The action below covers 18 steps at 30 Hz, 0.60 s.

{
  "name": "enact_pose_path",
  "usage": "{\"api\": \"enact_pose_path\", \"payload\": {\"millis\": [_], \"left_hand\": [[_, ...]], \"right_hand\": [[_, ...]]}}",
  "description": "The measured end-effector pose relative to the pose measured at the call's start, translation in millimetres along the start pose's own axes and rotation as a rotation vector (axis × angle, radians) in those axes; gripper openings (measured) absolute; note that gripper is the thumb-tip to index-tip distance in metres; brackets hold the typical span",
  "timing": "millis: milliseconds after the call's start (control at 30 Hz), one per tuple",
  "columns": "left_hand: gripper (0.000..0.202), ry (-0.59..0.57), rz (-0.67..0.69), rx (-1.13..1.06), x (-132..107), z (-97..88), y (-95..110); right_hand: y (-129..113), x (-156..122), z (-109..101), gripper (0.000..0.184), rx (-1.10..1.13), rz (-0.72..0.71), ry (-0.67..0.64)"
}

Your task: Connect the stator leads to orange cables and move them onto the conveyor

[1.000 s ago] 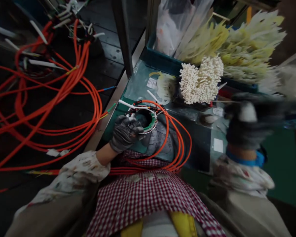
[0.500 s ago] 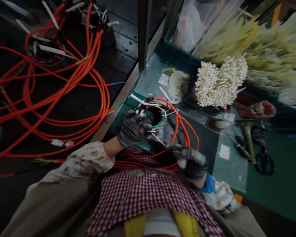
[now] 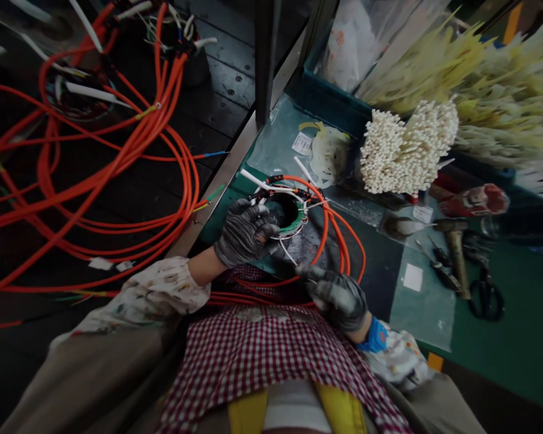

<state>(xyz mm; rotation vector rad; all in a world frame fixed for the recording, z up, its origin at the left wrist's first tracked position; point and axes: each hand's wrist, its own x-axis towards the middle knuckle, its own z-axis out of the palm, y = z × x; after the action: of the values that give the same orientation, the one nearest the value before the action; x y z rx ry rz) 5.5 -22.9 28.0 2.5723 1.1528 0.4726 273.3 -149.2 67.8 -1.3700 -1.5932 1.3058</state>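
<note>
A motor stator (image 3: pixel 293 229), a ring with a green inner edge and a dark hollow middle, stands on the bench in front of me. My gloved left hand (image 3: pixel 245 234) is closed on its left rim, with the fingers curled. From the stator's near edge a thin white cord (image 3: pixel 288 252) runs down to my gloved right hand (image 3: pixel 337 295), whose fingertips are pinched on its end. Orange cables (image 3: pixel 341 244) loop out of the stator's right side. White sleeving (image 3: pixel 253 179) sticks up from its top.
More orange cables (image 3: pixel 117 169) and other stators (image 3: pixel 84 96) lie at the left. Beyond the work are bundled white sticks (image 3: pixel 407 147) and yellowish strips (image 3: pixel 493 84). A hammer (image 3: pixel 458 259), scissors (image 3: pixel 485 295) and pliers (image 3: pixel 446 271) lie on the right.
My right hand has moved left and slightly up, closer to the stator, and the cord between them is shorter. My left hand has stayed on the rim.
</note>
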Motion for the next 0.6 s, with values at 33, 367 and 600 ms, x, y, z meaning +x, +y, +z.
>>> {"api": "enact_pose_path", "payload": {"millis": [33, 367, 600], "left_hand": [[0.029, -0.007, 0.006, -0.005, 1, -1.0, -1], [0.034, 0.025, 0.000, -0.040, 4, -1.2, -12], [0.038, 0.018, -0.020, -0.054, 3, 1.4, -13]], "right_hand": [[3, 8, 2, 0.031, -0.068, -0.042, 0.050], [-8, 106, 10, 0.029, -0.376, -0.191, 0.241], [-28, 112, -13, 0.023, 0.084, -0.155, -0.009]]}}
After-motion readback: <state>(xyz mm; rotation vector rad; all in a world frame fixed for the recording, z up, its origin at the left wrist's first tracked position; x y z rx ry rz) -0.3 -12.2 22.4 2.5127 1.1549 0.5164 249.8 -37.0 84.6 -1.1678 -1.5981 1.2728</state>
